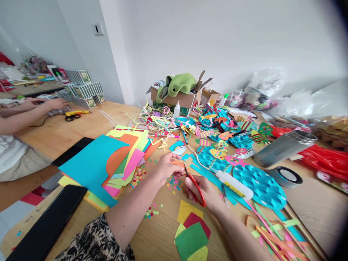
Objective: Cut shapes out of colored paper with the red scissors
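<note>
My left hand point(168, 168) pinches a small piece of orange paper point(177, 164) over the middle of the table. Closed round the handles of red-handled scissors point(198, 190) is my right hand point(203, 192). The dark blades point up and left, close to the orange paper; whether they are biting into it I cannot tell. Below the hands lie loose pieces of green, red and yellow paper point(191, 235), some with pencil outlines. Tiny coloured paper bits point(174, 181) are scattered under my left hand.
Coloured paper sheets point(89, 163) are stacked at left, beside a black phone point(51, 221). A white glue bottle point(235, 185), blue textured discs point(259, 186) and a metal flask point(284, 146) stand or lie at right. Paper fish point(217, 154) crowd the back. Another person's hands point(51, 104) work at far left.
</note>
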### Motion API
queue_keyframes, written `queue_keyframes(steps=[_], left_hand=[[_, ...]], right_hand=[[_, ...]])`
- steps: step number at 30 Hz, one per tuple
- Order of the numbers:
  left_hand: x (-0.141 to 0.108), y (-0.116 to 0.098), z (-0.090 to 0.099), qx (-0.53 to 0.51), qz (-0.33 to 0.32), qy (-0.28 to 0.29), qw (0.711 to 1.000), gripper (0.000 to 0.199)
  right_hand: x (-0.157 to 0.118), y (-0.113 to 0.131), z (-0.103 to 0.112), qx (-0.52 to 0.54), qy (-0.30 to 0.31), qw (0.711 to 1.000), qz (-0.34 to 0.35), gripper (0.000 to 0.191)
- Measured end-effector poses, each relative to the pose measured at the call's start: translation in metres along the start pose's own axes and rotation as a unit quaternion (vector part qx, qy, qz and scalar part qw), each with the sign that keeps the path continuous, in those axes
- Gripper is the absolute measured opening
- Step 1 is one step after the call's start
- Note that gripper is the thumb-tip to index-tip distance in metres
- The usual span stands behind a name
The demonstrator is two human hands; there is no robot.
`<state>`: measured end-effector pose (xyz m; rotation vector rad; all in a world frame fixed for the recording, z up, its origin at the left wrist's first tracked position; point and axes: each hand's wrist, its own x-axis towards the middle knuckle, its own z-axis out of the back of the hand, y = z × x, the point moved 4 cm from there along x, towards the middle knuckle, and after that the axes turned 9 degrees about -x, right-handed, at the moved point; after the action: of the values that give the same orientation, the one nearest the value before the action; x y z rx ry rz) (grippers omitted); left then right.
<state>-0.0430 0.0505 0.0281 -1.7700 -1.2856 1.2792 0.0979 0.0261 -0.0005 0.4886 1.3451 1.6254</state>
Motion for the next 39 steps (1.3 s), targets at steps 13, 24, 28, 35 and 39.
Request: queue_keyframes(steps=[13, 24, 28, 35, 39], left_hand=[[-0.001, -0.001, -0.001, -0.013, -0.003, -0.007, 1.0, 0.039], [0.0, 0.0, 0.0, -0.011, -0.006, 0.002, 1.0, 0.032], [0.005, 0.002, 0.004, -0.002, -0.028, -0.007, 1.0, 0.03], [0.008, 0.0, 0.008, 0.013, -0.1, -0.041, 0.994, 0.033], [0.008, 0.001, 0.008, 0.009, -0.097, -0.029, 0.995, 0.033]], right_hand=[[0.002, -0.004, 0.002, -0.007, -0.012, 1.0, 0.007, 0.06], [0.001, -0.001, 0.002, -0.008, -0.014, 1.0, 0.011, 0.061], [0.002, -0.002, 0.003, -0.007, -0.017, 1.0, 0.013, 0.059], [0.003, -0.005, 0.003, 0.014, -0.013, 1.0, 0.009, 0.058], [0.002, -0.005, 0.004, 0.025, -0.017, 1.0, 0.001, 0.056]])
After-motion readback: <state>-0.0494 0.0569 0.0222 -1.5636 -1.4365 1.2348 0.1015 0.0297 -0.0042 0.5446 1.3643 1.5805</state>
